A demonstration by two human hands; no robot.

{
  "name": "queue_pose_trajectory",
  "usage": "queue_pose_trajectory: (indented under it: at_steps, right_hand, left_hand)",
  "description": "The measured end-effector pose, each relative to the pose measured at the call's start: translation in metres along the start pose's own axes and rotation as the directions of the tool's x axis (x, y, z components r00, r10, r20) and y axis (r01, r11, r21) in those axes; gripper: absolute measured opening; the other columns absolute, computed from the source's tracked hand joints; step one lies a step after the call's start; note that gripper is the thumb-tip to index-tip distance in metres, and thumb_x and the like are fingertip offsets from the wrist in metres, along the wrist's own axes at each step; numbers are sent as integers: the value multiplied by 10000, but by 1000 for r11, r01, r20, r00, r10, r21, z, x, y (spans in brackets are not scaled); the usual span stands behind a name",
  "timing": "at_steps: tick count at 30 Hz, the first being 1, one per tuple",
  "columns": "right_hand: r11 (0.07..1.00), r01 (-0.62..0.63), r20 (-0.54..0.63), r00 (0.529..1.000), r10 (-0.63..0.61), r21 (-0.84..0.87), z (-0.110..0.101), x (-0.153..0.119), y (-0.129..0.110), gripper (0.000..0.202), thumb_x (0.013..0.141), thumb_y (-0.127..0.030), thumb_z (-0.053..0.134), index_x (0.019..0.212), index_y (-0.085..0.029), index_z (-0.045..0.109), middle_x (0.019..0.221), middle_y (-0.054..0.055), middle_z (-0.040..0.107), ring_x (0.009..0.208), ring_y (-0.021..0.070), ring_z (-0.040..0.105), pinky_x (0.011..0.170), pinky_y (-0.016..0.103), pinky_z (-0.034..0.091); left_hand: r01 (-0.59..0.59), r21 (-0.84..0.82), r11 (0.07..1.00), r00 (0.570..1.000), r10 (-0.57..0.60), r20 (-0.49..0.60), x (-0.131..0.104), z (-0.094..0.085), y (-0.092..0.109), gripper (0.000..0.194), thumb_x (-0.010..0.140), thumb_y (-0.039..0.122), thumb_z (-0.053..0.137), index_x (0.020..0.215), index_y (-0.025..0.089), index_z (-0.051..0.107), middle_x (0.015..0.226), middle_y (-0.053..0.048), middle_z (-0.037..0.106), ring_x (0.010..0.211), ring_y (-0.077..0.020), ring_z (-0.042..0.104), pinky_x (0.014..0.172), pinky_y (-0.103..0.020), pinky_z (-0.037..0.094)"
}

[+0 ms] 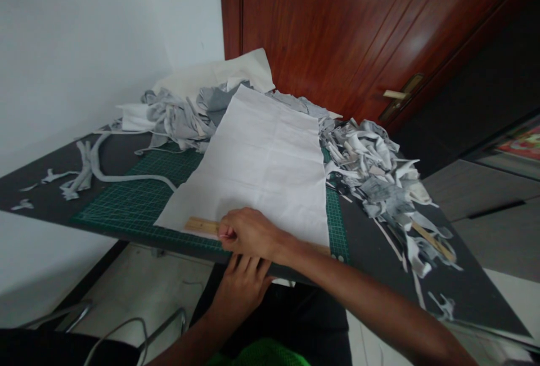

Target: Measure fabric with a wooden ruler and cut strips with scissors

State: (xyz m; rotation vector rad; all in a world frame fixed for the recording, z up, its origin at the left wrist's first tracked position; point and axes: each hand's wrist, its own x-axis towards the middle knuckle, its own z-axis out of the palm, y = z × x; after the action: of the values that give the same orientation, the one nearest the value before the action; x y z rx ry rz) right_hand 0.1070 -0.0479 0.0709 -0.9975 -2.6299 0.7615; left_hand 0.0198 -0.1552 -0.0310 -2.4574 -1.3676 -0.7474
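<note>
A white cloth (pixel 270 158) lies spread over a green cutting mat (pixel 122 203) on the dark table. Along its front edge rests a wooden ruler (pixel 201 225), partly hidden by my right hand (pixel 251 234). That hand is closed in a fist above the ruler; whatever it may hold is too small to tell. Just below it, at the table's front edge, my left hand (pixel 242 284) has its fingers apart, their tips partly covered by the right hand.
Crumpled grey fabric (pixel 181 121) lies at the back left, with loose strips (pixel 86 169) nearby. A heap of scraps (pixel 379 169) covers the right side, a wooden stick (pixel 434 241) among them. Behind stand a white wall and a brown door (pixel 320 23).
</note>
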Motion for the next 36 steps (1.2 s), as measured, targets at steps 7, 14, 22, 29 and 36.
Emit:
queue_pose_trajectory:
  at_steps: [7, 14, 22, 29, 36]
  right_hand:
    - [999, 41, 30, 999, -41, 8, 7, 22, -4, 81, 888, -137, 654, 851, -168, 719, 877, 29, 736, 748, 139, 617, 689, 252, 430]
    - [997, 66, 23, 997, -67, 36, 22, 68, -21, 79, 899, -184, 646, 852, -164, 706, 902, 44, 753, 781, 152, 650, 666, 246, 412]
    - [995, 40, 11, 999, -42, 95, 28, 86, -31, 65, 884, -192, 658, 839, -166, 697, 879, 30, 750, 782, 142, 657, 682, 232, 428]
    - [861, 14, -159, 984, 78, 508, 10, 24, 9, 57, 881, -195, 693, 833, -170, 675, 765, -37, 653, 675, 96, 557, 643, 206, 438]
    - [863, -22, -381, 891, 245, 505, -6, -74, 46, 132, 940, -298, 654, 850, -202, 664, 717, -30, 596, 651, 127, 534, 633, 254, 434]
  left_hand:
    - [2, -3, 1000, 1000, -2, 7, -2, 2, 0, 223, 870, 315, 778, 1069, 216, 763, 950, -80, 755, 952, -279, 668, 951, -421, 471]
    - [2, -18, 1000, 1000, -3, -26, -3, 4, 1, 132, 900, 284, 727, 1013, 215, 742, 922, -73, 748, 949, -262, 668, 975, -412, 482]
    - [-9, -11, 1000, 1000, 8, -21, -4, 3, 2, 153, 929, 290, 698, 1043, 193, 729, 962, -85, 748, 973, -257, 671, 1010, -416, 474]
    - [25, -7, 1000, 999, -25, 23, 1, -3, 3, 398, 953, 449, 677, 1260, 198, 720, 1277, -121, 721, 1245, -317, 606, 1190, -486, 347]
    - [-16, -40, 999, 1000, 17, 12, 5, -13, -7, 617, 1014, 544, 538, 1496, 160, 558, 1493, -135, 605, 1427, -325, 486, 1276, -530, 205]
